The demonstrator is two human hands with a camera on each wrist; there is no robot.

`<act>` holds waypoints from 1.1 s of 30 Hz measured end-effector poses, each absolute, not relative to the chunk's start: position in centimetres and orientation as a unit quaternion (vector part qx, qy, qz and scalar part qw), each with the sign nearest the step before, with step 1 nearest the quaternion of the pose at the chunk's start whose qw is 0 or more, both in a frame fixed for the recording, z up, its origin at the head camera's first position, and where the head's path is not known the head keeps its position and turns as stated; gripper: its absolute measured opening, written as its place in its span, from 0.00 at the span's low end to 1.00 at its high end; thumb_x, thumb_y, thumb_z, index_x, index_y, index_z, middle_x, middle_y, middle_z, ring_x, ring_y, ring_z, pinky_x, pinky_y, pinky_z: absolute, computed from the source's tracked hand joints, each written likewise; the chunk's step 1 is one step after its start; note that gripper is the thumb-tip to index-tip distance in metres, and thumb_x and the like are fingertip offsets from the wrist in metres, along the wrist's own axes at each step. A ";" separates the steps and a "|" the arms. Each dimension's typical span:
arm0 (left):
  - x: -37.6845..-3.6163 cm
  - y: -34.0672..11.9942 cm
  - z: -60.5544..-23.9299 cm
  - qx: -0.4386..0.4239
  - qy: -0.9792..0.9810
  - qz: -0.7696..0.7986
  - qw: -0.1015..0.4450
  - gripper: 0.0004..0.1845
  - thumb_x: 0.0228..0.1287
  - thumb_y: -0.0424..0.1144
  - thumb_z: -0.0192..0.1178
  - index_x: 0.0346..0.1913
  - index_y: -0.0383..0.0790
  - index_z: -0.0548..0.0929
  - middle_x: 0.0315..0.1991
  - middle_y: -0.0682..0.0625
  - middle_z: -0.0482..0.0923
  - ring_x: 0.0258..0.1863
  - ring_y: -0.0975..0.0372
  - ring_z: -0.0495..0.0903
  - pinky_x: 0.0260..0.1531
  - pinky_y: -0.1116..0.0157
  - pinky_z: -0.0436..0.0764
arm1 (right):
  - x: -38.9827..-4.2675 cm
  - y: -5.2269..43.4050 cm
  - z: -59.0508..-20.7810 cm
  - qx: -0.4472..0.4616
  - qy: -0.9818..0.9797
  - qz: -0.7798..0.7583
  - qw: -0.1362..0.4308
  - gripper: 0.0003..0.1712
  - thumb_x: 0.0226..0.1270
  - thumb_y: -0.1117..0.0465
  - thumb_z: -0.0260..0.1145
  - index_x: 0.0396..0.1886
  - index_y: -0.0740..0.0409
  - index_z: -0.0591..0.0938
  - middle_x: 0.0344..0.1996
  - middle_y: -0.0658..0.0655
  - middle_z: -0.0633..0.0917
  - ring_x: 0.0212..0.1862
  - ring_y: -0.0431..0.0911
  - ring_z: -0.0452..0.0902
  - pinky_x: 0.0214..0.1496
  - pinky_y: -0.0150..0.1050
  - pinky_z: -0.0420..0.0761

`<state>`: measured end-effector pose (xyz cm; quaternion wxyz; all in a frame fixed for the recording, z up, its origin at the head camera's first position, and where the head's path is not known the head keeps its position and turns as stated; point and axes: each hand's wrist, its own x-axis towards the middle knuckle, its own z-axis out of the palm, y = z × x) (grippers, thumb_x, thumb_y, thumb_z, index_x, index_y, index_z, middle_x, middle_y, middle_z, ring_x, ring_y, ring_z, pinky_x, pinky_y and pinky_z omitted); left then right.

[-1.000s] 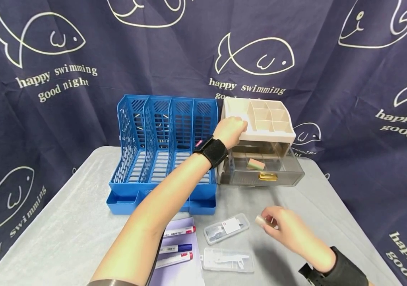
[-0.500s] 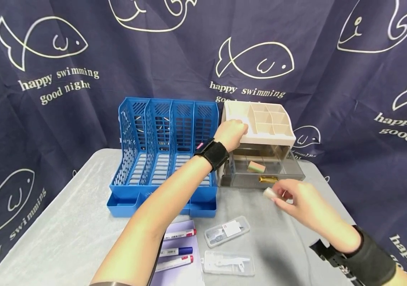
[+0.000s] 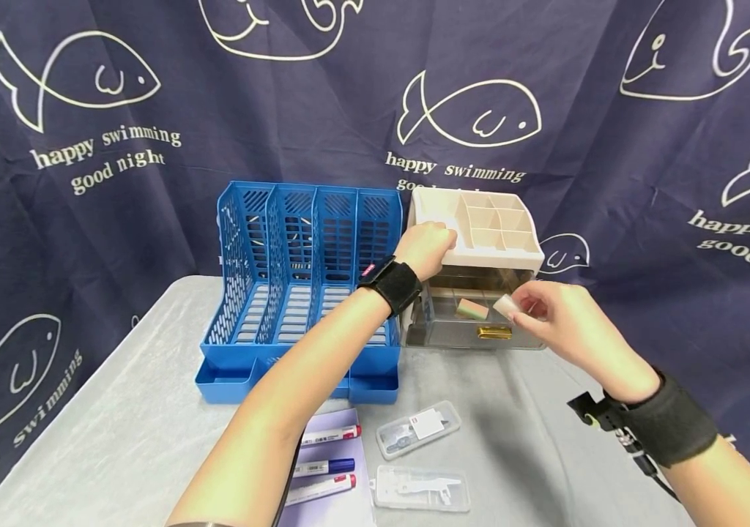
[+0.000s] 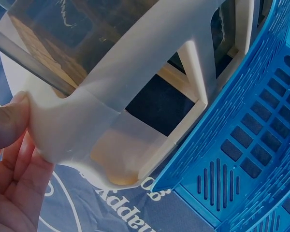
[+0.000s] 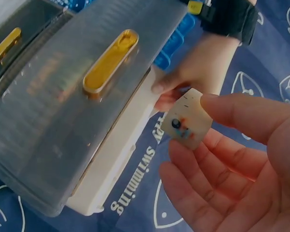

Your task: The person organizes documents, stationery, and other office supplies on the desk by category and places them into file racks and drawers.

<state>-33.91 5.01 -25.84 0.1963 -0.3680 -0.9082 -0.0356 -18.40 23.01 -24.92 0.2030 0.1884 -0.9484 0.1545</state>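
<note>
- Nearest, at the front edge of the grey table (image 3: 118,410), three markers (image 3: 322,461) lie side by side on a purple sheet (image 3: 338,505), red and blue caps pointing right.
- Just right of them sit two clear plastic cases (image 3: 417,428), one behind the other, the nearer one flat and the farther one bearing a white label.
- Further in, the right hand (image 3: 562,322) is raised above the table and pinches a small pale eraser (image 3: 505,306) between thumb and fingertips; in the right wrist view the eraser (image 5: 186,120) shows a small coloured print on its face.
- The eraser hangs in the air just in front of the open smoky drawer (image 3: 480,322) with the gold handle (image 3: 494,333), not touching it as far as the head view shows.
- Inside that drawer lies a block in pink and green (image 3: 472,309).
- The left hand (image 3: 424,245) grips the near left corner of the beige desk organizer (image 3: 500,234), fingers curled over its rim; the left wrist view shows the thumb (image 4: 7,123) pressed on the beige wall (image 4: 111,121).
- Left of the organizer, touching or nearly touching it, stands a blue file rack (image 3: 302,278) with four slots and a low front tray.
- Farthest back hangs a dark navy curtain (image 3: 151,88) printed with white fish outlines and lettering.
</note>
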 end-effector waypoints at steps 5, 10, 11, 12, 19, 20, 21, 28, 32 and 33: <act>-34.0 5.0 -25.9 -0.370 -0.906 -0.036 0.201 0.13 0.54 0.30 0.63 0.44 0.44 0.84 0.42 0.49 0.82 0.43 0.58 0.81 0.43 0.63 0.79 | -19.6 23.6 -24.7 0.174 -0.953 0.154 0.194 0.03 0.55 0.65 0.69 0.26 0.56 0.82 0.19 0.47 0.80 0.23 0.39 0.74 0.25 0.34 0.72; -34.0 5.1 -25.9 -0.372 -0.906 -0.034 0.199 0.13 0.55 0.30 0.63 0.44 0.44 0.83 0.42 0.49 0.82 0.43 0.58 0.81 0.43 0.63 0.79 | -20.8 24.0 -25.0 0.163 -0.958 0.148 0.182 0.02 0.56 0.65 0.67 0.26 0.57 0.81 0.19 0.48 0.81 0.24 0.40 0.74 0.27 0.36 0.72; -34.0 5.1 -25.9 -0.371 -0.906 -0.033 0.198 0.13 0.55 0.30 0.63 0.44 0.44 0.83 0.42 0.49 0.82 0.43 0.58 0.81 0.43 0.63 0.79 | -21.1 24.1 -25.0 0.162 -0.960 0.146 0.177 0.02 0.55 0.65 0.67 0.26 0.58 0.81 0.19 0.48 0.81 0.25 0.40 0.74 0.28 0.37 0.72; -34.0 5.1 -25.9 -0.371 -0.907 -0.032 0.198 0.13 0.55 0.30 0.63 0.45 0.44 0.83 0.42 0.49 0.82 0.43 0.58 0.81 0.43 0.63 0.79 | -21.3 24.2 -25.1 0.160 -0.962 0.145 0.170 0.02 0.55 0.65 0.67 0.26 0.59 0.81 0.20 0.49 0.82 0.25 0.41 0.75 0.29 0.38 0.72; -34.1 5.1 -26.0 -0.370 -0.906 -0.030 0.203 0.13 0.55 0.30 0.64 0.44 0.43 0.83 0.42 0.49 0.82 0.43 0.57 0.81 0.44 0.63 0.79 | -23.5 24.6 -26.2 0.148 -0.973 0.127 0.121 0.03 0.52 0.65 0.67 0.24 0.61 0.81 0.20 0.51 0.83 0.26 0.44 0.77 0.32 0.42 0.74; -34.1 5.1 -26.0 -0.371 -0.906 -0.030 0.203 0.13 0.55 0.30 0.64 0.44 0.43 0.83 0.42 0.49 0.82 0.43 0.57 0.81 0.44 0.63 0.79 | -23.7 24.7 -26.4 0.146 -0.975 0.123 0.117 0.04 0.52 0.65 0.68 0.24 0.61 0.81 0.20 0.52 0.83 0.26 0.44 0.77 0.31 0.43 0.75; -34.1 5.2 -26.0 -0.371 -0.906 -0.030 0.203 0.13 0.55 0.30 0.64 0.44 0.43 0.83 0.42 0.49 0.82 0.43 0.57 0.81 0.44 0.63 0.79 | -23.9 24.7 -26.6 0.143 -0.976 0.120 0.113 0.04 0.52 0.65 0.68 0.23 0.61 0.81 0.20 0.52 0.83 0.25 0.44 0.77 0.31 0.43 0.75; -33.9 5.3 -25.8 -0.372 -0.907 -0.034 0.197 0.13 0.54 0.29 0.64 0.44 0.43 0.83 0.42 0.48 0.82 0.43 0.57 0.81 0.44 0.63 0.78 | -25.3 24.9 -27.7 0.125 -0.982 0.098 0.100 0.07 0.52 0.62 0.67 0.20 0.62 0.81 0.18 0.52 0.80 0.23 0.46 0.74 0.29 0.46 0.74; -33.9 5.2 -25.9 -0.369 -0.907 -0.040 0.197 0.14 0.54 0.29 0.64 0.44 0.43 0.83 0.41 0.48 0.82 0.43 0.57 0.81 0.43 0.63 0.79 | -25.9 24.7 -28.1 0.124 -0.983 0.093 0.093 0.07 0.49 0.63 0.66 0.17 0.60 0.80 0.17 0.51 0.78 0.21 0.46 0.71 0.27 0.45 0.73; -33.8 5.1 -26.0 -0.369 -0.907 -0.041 0.198 0.14 0.54 0.29 0.64 0.44 0.43 0.83 0.41 0.48 0.82 0.43 0.57 0.81 0.43 0.63 0.79 | -26.0 24.7 -28.2 0.125 -0.984 0.092 0.091 0.07 0.48 0.63 0.66 0.16 0.60 0.80 0.17 0.51 0.78 0.21 0.46 0.71 0.27 0.45 0.73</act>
